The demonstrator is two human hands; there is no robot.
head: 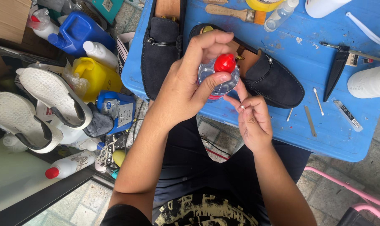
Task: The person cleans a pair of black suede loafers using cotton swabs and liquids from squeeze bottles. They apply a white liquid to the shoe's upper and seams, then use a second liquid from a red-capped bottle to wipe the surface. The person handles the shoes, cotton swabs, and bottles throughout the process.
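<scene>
at the far left, on the floor, two white shoes (pixel 35 106) lie sole up, with a blue jug (pixel 79 29), a yellow jug (pixel 96 75) and a white bottle with a red cap (pixel 68 165) around them. next comes the blue worktop (pixel 336 138), and on its left part a dark suede loafer (pixel 160 50) lies pointing toward the person.

the left hand (pixel 183 88) is raised over the worktop's near edge, its grip wrapped around a small clear bottle with a red cap (pixel 220 75); the thumb presses on the bottle's front just under the cap and the fingers curl over the back. the bottle is held in the air, tilted, in front of a second dark loafer (pixel 273 79).

just to the right and below, the right hand (pixel 252 121) has its grip pressed together, thumb and forefinger pinching a cotton swab (pixel 242 107) whose white tip sits near the bottle's lower side; whether they touch cannot be told.

further right on the worktop lie another cotton swab (pixel 318 100), a thin metal strip (pixel 310 121), a black-handled knife (pixel 336 71) and a white bottle (pixel 370 81) at the edge. a wooden brush (pixel 236 14) lies at the top.
</scene>
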